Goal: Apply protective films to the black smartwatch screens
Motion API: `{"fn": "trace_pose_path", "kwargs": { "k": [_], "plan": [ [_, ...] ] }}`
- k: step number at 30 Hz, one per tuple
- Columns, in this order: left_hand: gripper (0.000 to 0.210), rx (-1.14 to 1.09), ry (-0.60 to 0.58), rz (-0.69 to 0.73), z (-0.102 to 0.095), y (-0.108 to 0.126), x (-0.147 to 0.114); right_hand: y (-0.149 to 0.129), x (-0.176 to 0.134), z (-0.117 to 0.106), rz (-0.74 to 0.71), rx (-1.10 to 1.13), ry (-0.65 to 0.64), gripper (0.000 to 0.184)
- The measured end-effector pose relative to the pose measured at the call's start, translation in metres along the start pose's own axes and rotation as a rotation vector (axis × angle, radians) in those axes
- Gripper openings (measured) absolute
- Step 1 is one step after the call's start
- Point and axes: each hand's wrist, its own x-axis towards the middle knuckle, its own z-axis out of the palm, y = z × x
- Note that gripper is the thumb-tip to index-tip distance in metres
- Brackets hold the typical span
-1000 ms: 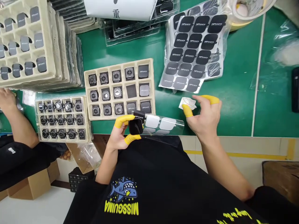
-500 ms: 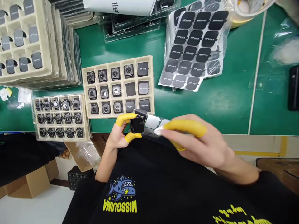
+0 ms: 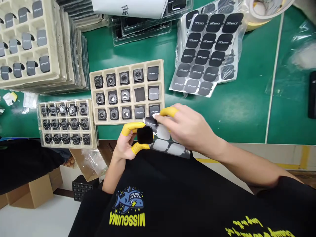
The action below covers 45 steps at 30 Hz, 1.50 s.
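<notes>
Watch (image 3: 145, 135) sits pinched in our left hand (image 3: 126, 142); our right hand (image 3: 191, 126) pinches a white scrap (image 3: 155, 115) at the watch's one o'clock.

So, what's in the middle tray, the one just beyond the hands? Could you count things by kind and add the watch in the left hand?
Watches lying back side up: 10
Squares marked HiFuture: 4
Plain dark square: 1
Dark-screened watch in the left hand: 1
Total: 16
</notes>
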Motion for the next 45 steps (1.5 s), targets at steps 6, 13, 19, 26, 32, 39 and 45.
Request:
{"fn": "trace_pose_path", "kwargs": {
  "k": [6, 13, 19, 26, 32, 39, 45],
  "plan": [
    [0.066, -0.043, -0.027, 0.018, -0.003, 0.002, 0.006, -0.002, -0.007, -0.043, 0.284, -0.002, 0.133, 0.028],
    [0.068, -0.02, -0.066, -0.005, -0.001, -0.005, 0.006, -0.014, -0.006, -0.051, 0.085, 0.243, -0.067, 0.03],
    [0.071, 0.067, -0.065, -0.012, 0.0, -0.001, 0.002, -0.026, 0.002, -0.036, -0.183, 0.208, -0.064, 0.02],
    [0.073, 0.15, -0.088, -0.032, -0.007, -0.005, 0.002, -0.024, -0.001, -0.016, -0.191, 0.036, -0.038, 0.022],
    [0.069, 0.092, -0.043, -0.047, -0.012, -0.008, -0.002, 0.002, -0.014, -0.008, 0.019, -0.004, -0.065, 0.044],
    [0.072, 0.06, -0.052, -0.047, -0.015, -0.01, -0.003, -0.001, -0.019, -0.044, 0.117, 0.2, -0.076, 0.062],
    [0.071, 0.031, -0.046, -0.038, -0.008, -0.005, 0.002, -0.014, -0.011, -0.036, -0.016, 0.289, -0.101, 0.041]
  ]
}}
